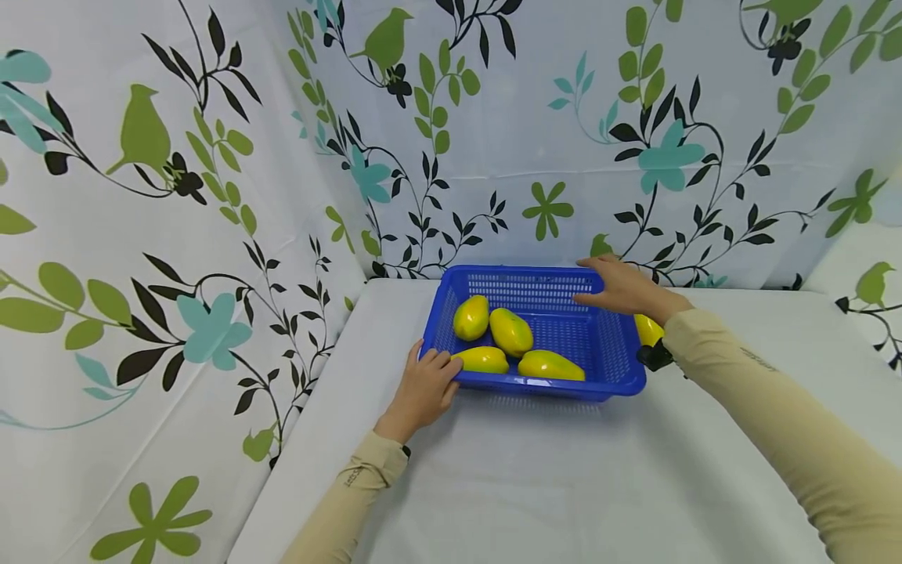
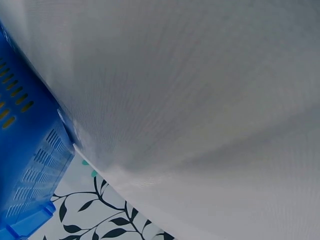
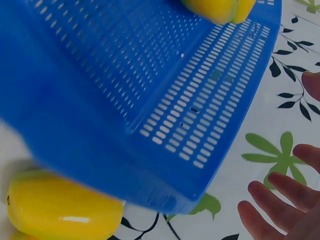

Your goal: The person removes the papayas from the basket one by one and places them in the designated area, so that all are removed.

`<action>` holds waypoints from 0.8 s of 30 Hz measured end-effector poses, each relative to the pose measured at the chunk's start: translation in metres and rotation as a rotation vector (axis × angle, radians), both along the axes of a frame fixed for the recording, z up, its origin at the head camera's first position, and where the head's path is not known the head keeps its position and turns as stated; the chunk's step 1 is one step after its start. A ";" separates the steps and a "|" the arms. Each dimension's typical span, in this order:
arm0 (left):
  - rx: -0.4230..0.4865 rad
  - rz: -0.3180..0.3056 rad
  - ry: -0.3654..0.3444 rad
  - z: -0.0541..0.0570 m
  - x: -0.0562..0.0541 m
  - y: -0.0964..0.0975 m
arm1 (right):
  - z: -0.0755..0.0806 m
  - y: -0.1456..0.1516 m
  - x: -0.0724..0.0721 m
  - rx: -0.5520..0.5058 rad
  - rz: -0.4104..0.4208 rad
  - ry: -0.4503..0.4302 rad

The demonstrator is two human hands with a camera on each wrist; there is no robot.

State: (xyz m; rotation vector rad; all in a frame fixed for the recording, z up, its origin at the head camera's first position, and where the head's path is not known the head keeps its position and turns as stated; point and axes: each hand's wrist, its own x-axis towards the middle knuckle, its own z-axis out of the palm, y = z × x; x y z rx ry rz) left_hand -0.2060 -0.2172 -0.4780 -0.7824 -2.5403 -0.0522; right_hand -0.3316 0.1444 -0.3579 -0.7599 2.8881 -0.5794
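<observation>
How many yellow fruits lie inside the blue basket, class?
4 in the basket: a back-left fruit, a middle fruit, a front-left fruit near the left hand, and a front-middle fruit. Outside, at right, another fruit shows; more may be hidden.

Stretched forward in the sleeved left arm [image 1: 347,500], gripping with the left hand [image 1: 423,389], bent at its fingers [image 1: 438,360], angled inward in the sleeved right arm [image 1: 775,411], farther forward with the right hand [image 1: 623,288], splayed and pointing leftward

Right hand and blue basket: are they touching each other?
Apart. The right wrist view shows it: patterned cloth is visible between the right hand and the blue basket.
</observation>
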 end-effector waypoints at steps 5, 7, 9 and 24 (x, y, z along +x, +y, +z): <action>-0.008 0.000 0.010 0.000 -0.001 -0.001 | -0.005 -0.017 -0.006 -0.012 0.063 0.002; -0.001 -0.005 0.007 0.000 0.000 -0.001 | -0.008 -0.024 -0.007 -0.014 0.081 -0.010; 0.003 -0.007 0.005 0.001 0.001 -0.001 | -0.010 -0.032 -0.008 -0.012 0.096 -0.021; -0.037 0.013 -0.013 0.003 0.001 -0.002 | -0.011 -0.083 -0.011 0.104 0.110 -0.187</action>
